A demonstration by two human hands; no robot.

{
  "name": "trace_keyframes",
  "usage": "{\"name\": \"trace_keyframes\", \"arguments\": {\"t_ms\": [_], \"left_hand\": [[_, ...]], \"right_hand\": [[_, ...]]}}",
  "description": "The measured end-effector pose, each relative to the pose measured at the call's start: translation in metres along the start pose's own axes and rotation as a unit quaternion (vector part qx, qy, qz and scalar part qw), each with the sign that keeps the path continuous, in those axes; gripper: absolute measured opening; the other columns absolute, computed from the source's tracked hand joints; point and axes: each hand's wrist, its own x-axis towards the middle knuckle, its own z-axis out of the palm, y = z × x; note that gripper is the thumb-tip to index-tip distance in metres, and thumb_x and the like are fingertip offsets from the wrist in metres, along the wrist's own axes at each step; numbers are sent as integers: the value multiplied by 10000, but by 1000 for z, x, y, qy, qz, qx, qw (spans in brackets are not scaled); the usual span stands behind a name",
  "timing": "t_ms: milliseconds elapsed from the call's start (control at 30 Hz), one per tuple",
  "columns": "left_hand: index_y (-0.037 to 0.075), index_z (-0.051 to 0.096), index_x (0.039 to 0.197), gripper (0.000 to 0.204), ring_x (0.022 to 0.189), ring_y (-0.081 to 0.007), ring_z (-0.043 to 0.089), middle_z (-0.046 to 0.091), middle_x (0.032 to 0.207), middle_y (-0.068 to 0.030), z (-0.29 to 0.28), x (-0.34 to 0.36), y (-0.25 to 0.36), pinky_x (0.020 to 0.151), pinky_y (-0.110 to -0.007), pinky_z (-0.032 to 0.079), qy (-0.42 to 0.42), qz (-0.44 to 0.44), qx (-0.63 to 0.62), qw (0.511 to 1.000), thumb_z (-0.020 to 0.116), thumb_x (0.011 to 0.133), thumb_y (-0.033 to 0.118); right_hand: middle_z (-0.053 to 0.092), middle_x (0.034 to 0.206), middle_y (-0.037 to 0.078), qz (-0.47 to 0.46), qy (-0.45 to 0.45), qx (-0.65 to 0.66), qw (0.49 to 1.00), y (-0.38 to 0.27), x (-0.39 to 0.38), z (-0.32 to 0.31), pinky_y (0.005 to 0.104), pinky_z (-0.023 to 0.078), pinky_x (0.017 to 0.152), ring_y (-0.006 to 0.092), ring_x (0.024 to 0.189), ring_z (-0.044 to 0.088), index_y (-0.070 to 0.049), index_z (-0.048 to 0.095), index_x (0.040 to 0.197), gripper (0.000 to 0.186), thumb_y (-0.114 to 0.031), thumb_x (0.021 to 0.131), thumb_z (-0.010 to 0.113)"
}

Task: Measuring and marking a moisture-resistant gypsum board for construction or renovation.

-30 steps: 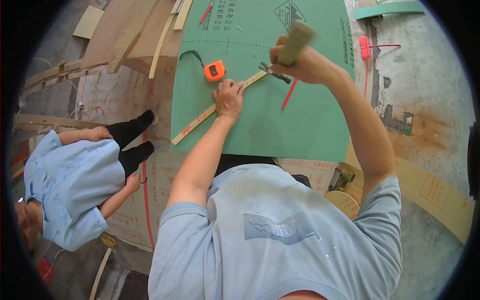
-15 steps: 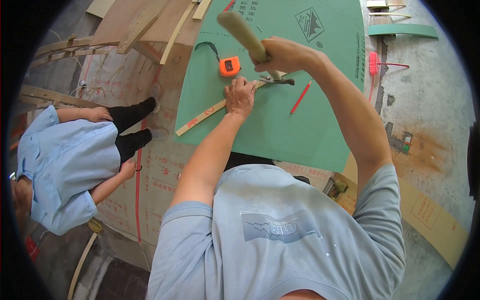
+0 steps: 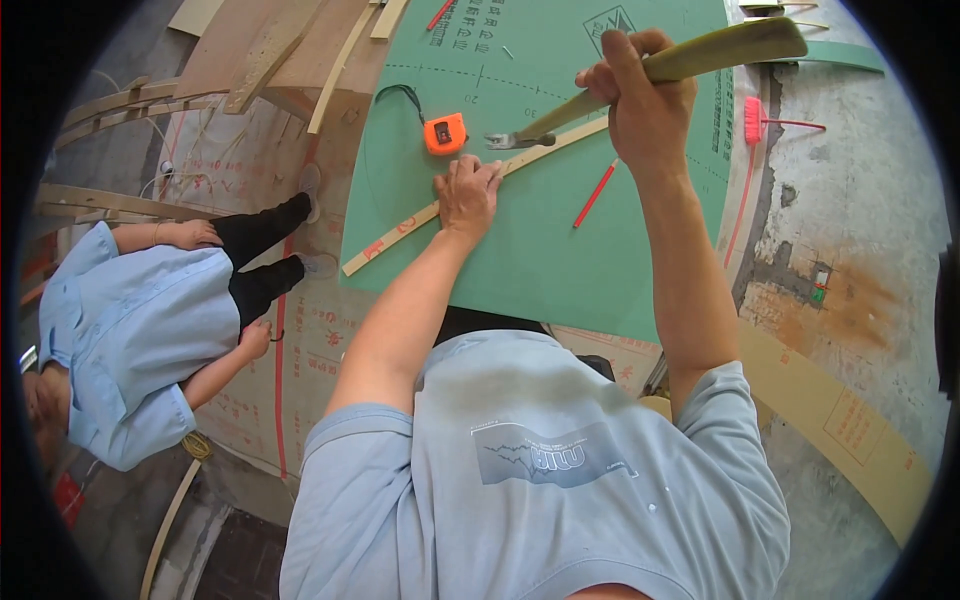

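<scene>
My left hand (image 3: 467, 197) is closed over a narrow wooden strip (image 3: 390, 241), fingers bunched on its upper side. This strip runs diagonally across a green board (image 3: 520, 270) with dark printing. My right hand (image 3: 645, 95) grips a claw hammer (image 3: 725, 50) by its pale wooden handle. The hammer's metal head is just above the strip, right of my left hand; contact with the strip cannot be made out. An orange tape measure (image 3: 445, 134) with a black strap rests beyond my left hand. Between my arms lies a red pencil (image 3: 595, 194) on the board.
At left stands a person in a light blue shirt (image 3: 150, 300), hands at the thighs. Wooden boards and strips (image 3: 275, 55) are stacked at the far left. A pink brush (image 3: 753, 121) lies on the floor at right, past a tan board (image 3: 840, 420).
My right hand has moved right and turned, so the hammer handle now points right instead of far left. The hammer head shifted slightly left. My left hand stays on the strip.
</scene>
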Motion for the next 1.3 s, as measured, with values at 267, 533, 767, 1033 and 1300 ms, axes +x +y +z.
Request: {"name": "trace_keyframes", "arguments": {"t_ms": [267, 533, 767, 1033, 1300], "left_hand": [[98, 560, 1420, 635, 1193, -271, 573, 611, 1277, -121, -37, 3, 22, 1020, -423, 414, 44, 47, -173, 983, 788, 828, 125], [65, 661, 1257, 419, 889, -194, 672, 704, 1022, -91, -34, -9, 58, 755, -327, 525, -53, 10, -311, 949, 754, 849, 69], [94, 647, 1248, 436, 1231, -292, 568, 590, 1336, -114, -52, 8, 14, 976, -450, 470, 25, 48, -36, 998, 772, 830, 120], [130, 558, 1402, 585, 1354, -329, 469, 511, 1410, -139, -46, 81, -36, 1084, -482, 425, -124, 65, 90, 986, 763, 858, 197], [71, 592, 1313, 372, 1023, -203, 645, 650, 1116, -83, -141, 49, -25, 815, -351, 548, -239, -273, -497, 789, 601, 981, 239]], "right_hand": [[418, 628, -28, 19, 40, 83, 996, -11, -13, -47, 340, 507, 625, 97, 551, 415, -59, 529, 813, 288, -163, 980, 738], [471, 630, -18, 23, 105, 38, 994, -31, -47, -83, 331, 525, 626, 112, 538, 465, -65, 552, 859, 232, -159, 989, 720], [513, 678, 9, 141, 189, -42, 971, -4, -56, -237, 315, 507, 550, 136, 537, 523, -62, 528, 893, 249, -187, 983, 723], [573, 775, 91, 319, 94, -377, 865, 111, -48, -236, 354, 536, 571, 197, 618, 617, -6, 472, 1078, 447, -289, 927, 784], [610, 1210, 145, 42, -50, -650, 757, 137, -96, -210, 424, 530, 922, 339, 1118, 618, -144, 607, 1306, 411, -73, 905, 663]]}}
